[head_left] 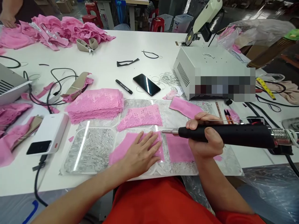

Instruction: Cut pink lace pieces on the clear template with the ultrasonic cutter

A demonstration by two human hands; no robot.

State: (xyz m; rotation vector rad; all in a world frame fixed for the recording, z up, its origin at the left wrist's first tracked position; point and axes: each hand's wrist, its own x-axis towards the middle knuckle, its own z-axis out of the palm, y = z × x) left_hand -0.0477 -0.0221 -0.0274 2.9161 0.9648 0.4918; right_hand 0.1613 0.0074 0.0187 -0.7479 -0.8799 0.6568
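Observation:
My left hand (142,152) lies flat with spread fingers on a smooth pink fabric piece (121,154) and partly covers it. Wrapped in my right hand (207,137) is a thick black handheld tool (243,135) with a slim metal tip and a cable. Its tip is at the upper right corner of that piece, close to my left fingertips; whether it touches cannot be told. Under my right hand lies another pink piece (178,151), partly hidden. Beyond my left hand is a pink lace piece (142,115), all on a grey marbled mat (91,155).
A stack of pink lace pieces (95,104) sits left of the mat's centre. Behind are a phone (146,84), a marker (124,86) and a grey metal box (210,60). A white power bank (48,133) with cables stands left. Another person's hand (8,19) rests by heaped pink fabric (56,29).

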